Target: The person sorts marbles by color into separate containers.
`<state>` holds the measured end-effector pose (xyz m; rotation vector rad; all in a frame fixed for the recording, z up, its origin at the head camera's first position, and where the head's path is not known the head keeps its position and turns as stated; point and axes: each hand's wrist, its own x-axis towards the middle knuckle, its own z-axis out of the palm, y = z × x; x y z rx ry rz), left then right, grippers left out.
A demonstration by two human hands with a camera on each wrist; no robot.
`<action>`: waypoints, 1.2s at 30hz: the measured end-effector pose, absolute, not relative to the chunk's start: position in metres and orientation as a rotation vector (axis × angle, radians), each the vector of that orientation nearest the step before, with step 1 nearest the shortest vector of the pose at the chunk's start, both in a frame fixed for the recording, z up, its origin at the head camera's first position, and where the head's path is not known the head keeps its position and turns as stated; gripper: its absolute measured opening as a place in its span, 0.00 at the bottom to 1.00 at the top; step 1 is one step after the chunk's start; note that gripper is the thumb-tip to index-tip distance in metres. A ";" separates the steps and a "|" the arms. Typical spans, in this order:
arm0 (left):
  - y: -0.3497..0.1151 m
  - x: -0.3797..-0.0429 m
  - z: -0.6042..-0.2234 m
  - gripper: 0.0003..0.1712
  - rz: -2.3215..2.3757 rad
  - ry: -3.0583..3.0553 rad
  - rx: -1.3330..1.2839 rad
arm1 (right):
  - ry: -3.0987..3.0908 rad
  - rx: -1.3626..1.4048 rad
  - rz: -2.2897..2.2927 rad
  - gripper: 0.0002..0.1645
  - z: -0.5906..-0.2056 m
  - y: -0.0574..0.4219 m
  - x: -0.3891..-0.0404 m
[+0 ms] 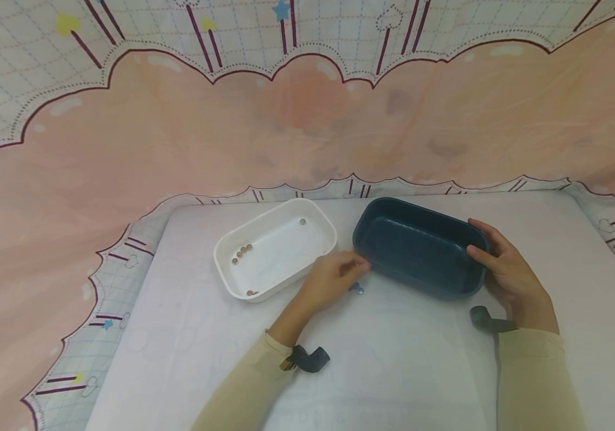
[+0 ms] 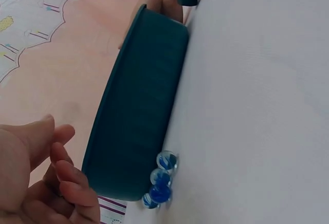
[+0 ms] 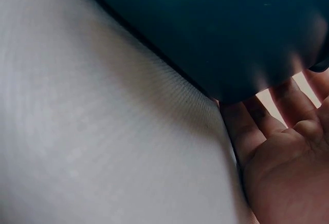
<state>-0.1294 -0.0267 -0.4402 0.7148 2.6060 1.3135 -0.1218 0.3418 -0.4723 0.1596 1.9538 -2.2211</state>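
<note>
A dark blue plastic bin (image 1: 420, 278) stands right of centre in the head view. My right hand (image 1: 517, 272) grips its right end, thumb over the rim and fingers along the outside wall; the right wrist view shows the fingers (image 3: 290, 100) against that wall. Close to the bin's left front corner is my left hand (image 1: 334, 278), fingers loosely bent. In the left wrist view nothing shows between its fingers (image 2: 77, 193). Several clear glass marbles with blue swirls (image 2: 160, 193) lie on the table against the bin's base, partly hidden by the left hand in the head view.
A white plastic bin (image 1: 280, 281) stands to the left, with several small brownish marbles (image 1: 243, 250) inside. Both bins rest on a white-covered table (image 1: 393, 371). Behind it hangs a pink patterned cloth (image 1: 285, 131). Dark camera mounts (image 1: 312, 359) stick out from both wrists.
</note>
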 end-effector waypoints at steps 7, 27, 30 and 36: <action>-0.032 -0.128 -0.450 0.11 1.221 2.600 0.773 | 1.956 0.116 -2.220 0.42 -0.473 0.343 -0.121; -0.039 -0.131 -0.474 0.12 1.068 2.599 0.720 | 1.962 0.144 -2.211 0.43 -0.471 0.341 -0.122; -0.040 -0.131 -0.476 0.12 1.068 2.587 0.710 | 1.968 0.156 -2.194 0.43 -0.470 0.342 -0.122; -0.042 -0.131 -0.478 0.11 1.076 2.582 0.711 | 2.004 0.171 -2.153 0.43 -0.470 0.343 -0.122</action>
